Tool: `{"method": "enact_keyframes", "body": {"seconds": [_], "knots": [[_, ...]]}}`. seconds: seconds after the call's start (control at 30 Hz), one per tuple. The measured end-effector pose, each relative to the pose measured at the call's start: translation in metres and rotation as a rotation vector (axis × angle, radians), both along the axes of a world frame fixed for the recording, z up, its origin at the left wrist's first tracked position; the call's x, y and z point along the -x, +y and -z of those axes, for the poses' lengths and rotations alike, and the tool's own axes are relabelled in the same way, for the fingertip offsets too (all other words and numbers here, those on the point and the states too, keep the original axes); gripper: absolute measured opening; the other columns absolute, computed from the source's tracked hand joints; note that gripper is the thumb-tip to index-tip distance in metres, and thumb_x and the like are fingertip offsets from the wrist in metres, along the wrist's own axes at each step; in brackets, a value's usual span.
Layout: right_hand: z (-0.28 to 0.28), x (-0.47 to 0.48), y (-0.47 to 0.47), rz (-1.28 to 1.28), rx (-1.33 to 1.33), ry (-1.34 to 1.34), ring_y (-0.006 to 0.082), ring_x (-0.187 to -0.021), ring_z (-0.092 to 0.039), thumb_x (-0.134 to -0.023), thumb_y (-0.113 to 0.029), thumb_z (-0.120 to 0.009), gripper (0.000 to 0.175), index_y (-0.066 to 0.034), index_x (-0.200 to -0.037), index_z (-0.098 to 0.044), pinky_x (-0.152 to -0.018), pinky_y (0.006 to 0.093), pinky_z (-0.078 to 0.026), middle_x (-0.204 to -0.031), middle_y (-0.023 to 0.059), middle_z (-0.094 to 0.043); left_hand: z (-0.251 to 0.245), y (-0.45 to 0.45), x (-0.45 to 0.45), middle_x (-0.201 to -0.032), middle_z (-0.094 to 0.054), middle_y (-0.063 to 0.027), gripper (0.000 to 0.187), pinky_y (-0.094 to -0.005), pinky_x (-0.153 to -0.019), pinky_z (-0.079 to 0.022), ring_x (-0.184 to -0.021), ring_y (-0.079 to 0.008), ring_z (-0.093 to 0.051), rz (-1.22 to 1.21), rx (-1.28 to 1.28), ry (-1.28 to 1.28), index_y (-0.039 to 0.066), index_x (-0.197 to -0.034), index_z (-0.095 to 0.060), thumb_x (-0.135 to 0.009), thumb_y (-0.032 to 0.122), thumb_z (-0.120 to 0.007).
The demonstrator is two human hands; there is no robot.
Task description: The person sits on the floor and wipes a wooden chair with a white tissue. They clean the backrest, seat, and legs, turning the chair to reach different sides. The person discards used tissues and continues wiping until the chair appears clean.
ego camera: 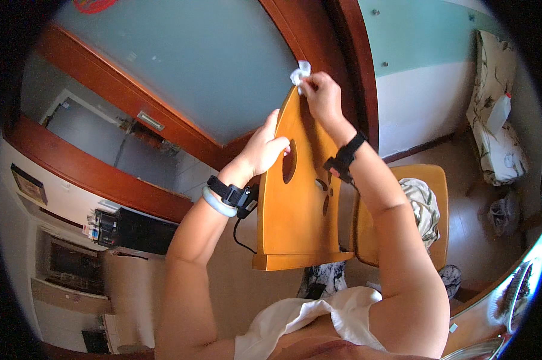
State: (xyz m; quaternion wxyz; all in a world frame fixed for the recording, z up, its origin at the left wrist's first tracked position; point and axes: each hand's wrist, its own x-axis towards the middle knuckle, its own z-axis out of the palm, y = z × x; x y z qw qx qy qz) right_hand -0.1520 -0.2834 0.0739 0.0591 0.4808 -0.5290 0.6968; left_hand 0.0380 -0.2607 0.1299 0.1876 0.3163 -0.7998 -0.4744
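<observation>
A yellow-brown wooden panel [293,216] with an oval slot, small petal-shaped cutouts and a ledge along its lower edge stands before me. My left hand [271,146] grips its left edge, thumb near the slot and fingers partly hidden behind. At the panel's pointed top, my right hand [322,94] pinches a crumpled white tissue or cloth [301,74] against the tip. Both wrists wear black straps, and a pale bangle [219,203] circles the left one.
A wooden chair seat [435,189] carrying a bundled patterned cloth [422,211] is to the right. Red-brown door frames with frosted glass [199,58] rise ahead. At lower right is a glass-topped table edge [478,310]; a plastic bottle [499,110] lies on a covered seat.
</observation>
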Motion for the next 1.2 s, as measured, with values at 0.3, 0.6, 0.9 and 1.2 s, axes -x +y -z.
{"method": "enact_keyframes", "body": {"seconds": [0.3, 0.6, 0.9, 1.2], "knots": [[0.006, -0.001, -0.005, 0.087, 0.148, 0.121, 0.0331, -0.075, -0.066, -0.083, -0.011, -0.068, 0.011, -0.0002, -0.085, -0.068, -0.067, 0.0364, -0.052, -0.082, 0.0175, -0.065, 0.0, 0.001, 0.001, -0.097, -0.059, -0.012, 0.063, -0.0296, -0.073, -0.05, -0.078, -0.0164, -0.056, 0.001, 0.02, -0.02, -0.006, -0.142, -0.023, -0.084, 0.003, -0.049], [0.041, -0.022, 0.03, -0.017, -0.007, 0.115, 0.0341, -0.078, -0.066, -0.081, -0.008, -0.068, 0.008, -0.0008, -0.085, -0.067, -0.068, 0.0381, -0.053, -0.083, 0.0189, -0.064, -0.002, -0.004, 0.0, -0.109, -0.057, -0.0105, 0.069, -0.0267, -0.075, -0.051, -0.082, -0.0131, -0.059, 0.029, 0.021, -0.047, -0.002, -0.148, -0.015, -0.086, 0.0, -0.047], [0.058, 0.005, 0.003, 0.218, -0.122, 0.561, 0.0287, -0.089, -0.059, -0.078, -0.005, -0.055, 0.026, -0.0023, -0.103, -0.064, -0.074, 0.0377, -0.052, -0.095, 0.01, -0.058, 0.002, -0.005, -0.002, -0.11, -0.057, -0.0102, 0.069, -0.0257, -0.076, -0.05, -0.083, -0.0127, -0.058, 0.025, -0.01, -0.05, -0.001, -0.148, -0.015, -0.087, 0.0, -0.046], [0.062, 0.004, 0.034, 0.098, -0.218, 0.37, 0.0314, -0.088, -0.061, -0.081, -0.001, -0.056, 0.028, -0.0031, -0.107, -0.066, -0.076, 0.0386, -0.052, -0.096, 0.0124, -0.061, 0.002, -0.003, -0.002, -0.11, -0.056, -0.0102, 0.068, -0.0267, -0.076, -0.051, -0.083, -0.0124, -0.058, 0.013, 0.009, -0.035, 0.0, -0.149, -0.014, -0.09, 0.003, -0.048]]}}
